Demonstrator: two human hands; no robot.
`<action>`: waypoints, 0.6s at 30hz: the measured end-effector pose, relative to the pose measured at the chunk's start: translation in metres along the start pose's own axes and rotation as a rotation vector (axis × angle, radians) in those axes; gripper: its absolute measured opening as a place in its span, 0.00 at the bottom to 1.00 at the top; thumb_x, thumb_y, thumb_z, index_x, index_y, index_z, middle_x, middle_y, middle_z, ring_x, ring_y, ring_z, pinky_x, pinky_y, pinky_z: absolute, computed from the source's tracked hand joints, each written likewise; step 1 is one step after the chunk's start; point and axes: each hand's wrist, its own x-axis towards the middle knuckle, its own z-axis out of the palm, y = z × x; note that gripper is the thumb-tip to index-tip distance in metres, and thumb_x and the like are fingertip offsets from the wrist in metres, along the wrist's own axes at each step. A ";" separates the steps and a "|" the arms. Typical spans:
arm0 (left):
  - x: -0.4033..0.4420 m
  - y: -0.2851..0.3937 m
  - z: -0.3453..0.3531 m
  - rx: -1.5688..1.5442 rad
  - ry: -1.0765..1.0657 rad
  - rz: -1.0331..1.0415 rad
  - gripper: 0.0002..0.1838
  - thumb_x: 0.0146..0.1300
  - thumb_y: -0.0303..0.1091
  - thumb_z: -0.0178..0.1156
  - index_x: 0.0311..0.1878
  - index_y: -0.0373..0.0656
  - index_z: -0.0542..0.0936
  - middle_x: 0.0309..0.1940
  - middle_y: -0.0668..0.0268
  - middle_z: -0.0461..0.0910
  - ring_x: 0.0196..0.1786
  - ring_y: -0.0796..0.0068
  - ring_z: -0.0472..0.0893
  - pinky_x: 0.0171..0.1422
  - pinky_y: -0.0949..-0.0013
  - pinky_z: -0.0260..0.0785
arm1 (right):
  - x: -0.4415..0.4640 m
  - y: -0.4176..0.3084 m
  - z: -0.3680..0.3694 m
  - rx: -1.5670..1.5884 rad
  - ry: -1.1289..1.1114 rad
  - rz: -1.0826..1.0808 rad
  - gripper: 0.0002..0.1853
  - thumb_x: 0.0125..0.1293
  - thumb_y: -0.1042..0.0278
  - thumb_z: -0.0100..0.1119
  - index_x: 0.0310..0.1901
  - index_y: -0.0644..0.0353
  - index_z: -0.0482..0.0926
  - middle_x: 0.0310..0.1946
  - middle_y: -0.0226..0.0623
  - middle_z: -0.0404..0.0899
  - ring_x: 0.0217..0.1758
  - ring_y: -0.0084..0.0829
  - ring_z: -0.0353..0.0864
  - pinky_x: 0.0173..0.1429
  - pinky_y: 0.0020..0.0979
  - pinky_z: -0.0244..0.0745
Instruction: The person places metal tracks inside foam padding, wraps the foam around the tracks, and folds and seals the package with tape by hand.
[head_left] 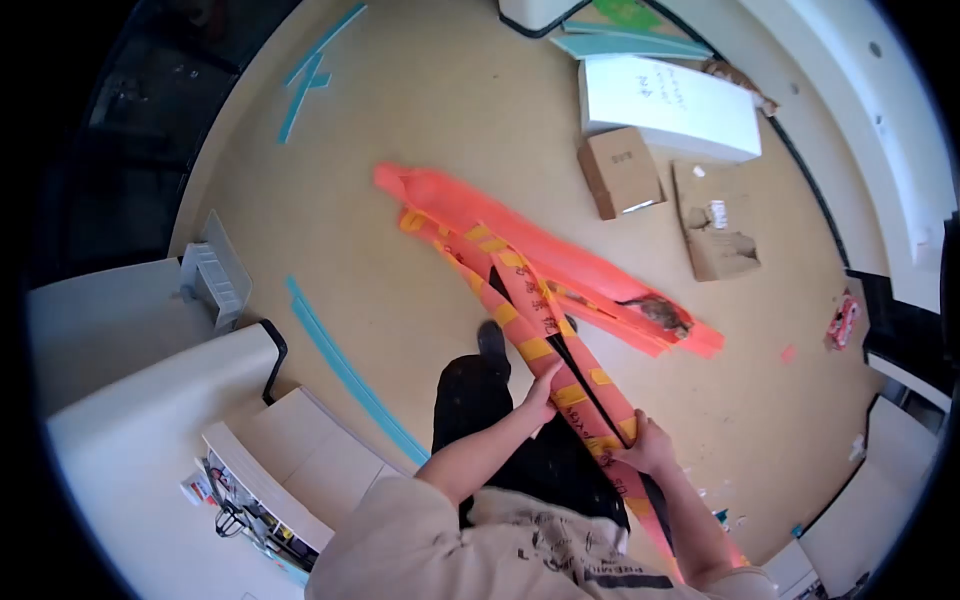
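Your left hand [541, 400] is gripping one edge of the long package [562, 376], fingers partly curled, some out of sight against it. Your right hand [650, 447] is closing around the opposite edge, nearer your body, thumb and fingers bent over it. The package is slanting across in front of your legs; that staggered grip is probably balancing its length and stopping it rolling. Yellow tape is crossing it, likely keeping the wrapping together. Beyond, a red wrapping [565, 265] is lying on the floor, and a white box [670, 105] is sitting farther off, apparently out of the way.
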 end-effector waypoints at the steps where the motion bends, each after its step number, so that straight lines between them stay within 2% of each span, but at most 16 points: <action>1: 0.029 0.011 -0.008 -0.028 -0.009 0.010 0.30 0.69 0.47 0.70 0.70 0.51 0.73 0.64 0.68 0.80 0.68 0.66 0.78 0.76 0.55 0.69 | 0.033 0.004 -0.002 -0.050 0.015 -0.019 0.62 0.41 0.37 0.80 0.75 0.63 0.63 0.55 0.59 0.82 0.59 0.57 0.82 0.63 0.48 0.78; 6: 0.157 0.078 -0.036 -0.079 -0.067 0.126 0.28 0.71 0.45 0.67 0.71 0.50 0.72 0.64 0.69 0.79 0.68 0.67 0.77 0.75 0.56 0.70 | 0.192 -0.014 -0.009 -0.114 -0.009 -0.022 0.63 0.40 0.40 0.80 0.76 0.64 0.62 0.56 0.60 0.80 0.60 0.58 0.81 0.66 0.50 0.76; 8: 0.201 0.110 -0.033 -0.076 -0.074 0.173 0.29 0.72 0.44 0.67 0.71 0.50 0.71 0.65 0.69 0.78 0.69 0.67 0.77 0.75 0.57 0.70 | 0.259 -0.003 -0.002 -0.178 0.042 -0.122 0.61 0.43 0.37 0.79 0.76 0.63 0.62 0.51 0.60 0.81 0.55 0.58 0.82 0.61 0.49 0.79; 10: 0.246 0.139 -0.029 -0.077 -0.053 0.204 0.28 0.72 0.44 0.67 0.72 0.50 0.71 0.65 0.70 0.78 0.69 0.68 0.77 0.75 0.58 0.70 | 0.319 -0.001 -0.005 -0.176 0.056 -0.167 0.63 0.42 0.38 0.80 0.76 0.65 0.62 0.52 0.60 0.81 0.56 0.57 0.82 0.62 0.49 0.78; 12: 0.291 0.162 -0.028 -0.015 -0.075 0.244 0.33 0.73 0.48 0.65 0.75 0.50 0.68 0.69 0.67 0.75 0.73 0.65 0.73 0.79 0.55 0.64 | 0.381 0.012 -0.001 -0.143 0.124 -0.242 0.63 0.40 0.40 0.81 0.75 0.68 0.62 0.55 0.60 0.81 0.58 0.56 0.82 0.63 0.49 0.78; 15: 0.357 0.195 -0.041 -0.027 -0.125 0.351 0.32 0.73 0.48 0.64 0.75 0.50 0.68 0.69 0.68 0.75 0.72 0.66 0.73 0.79 0.56 0.63 | 0.455 -0.002 -0.008 -0.176 0.122 -0.299 0.63 0.39 0.43 0.82 0.75 0.69 0.62 0.57 0.60 0.80 0.59 0.56 0.82 0.64 0.48 0.77; 18: 0.389 0.216 -0.049 -0.065 -0.155 0.335 0.31 0.73 0.48 0.64 0.74 0.50 0.68 0.69 0.68 0.74 0.73 0.66 0.72 0.79 0.57 0.62 | 0.507 -0.006 -0.011 -0.233 0.117 -0.319 0.62 0.38 0.45 0.83 0.74 0.68 0.63 0.56 0.58 0.80 0.59 0.56 0.82 0.64 0.47 0.78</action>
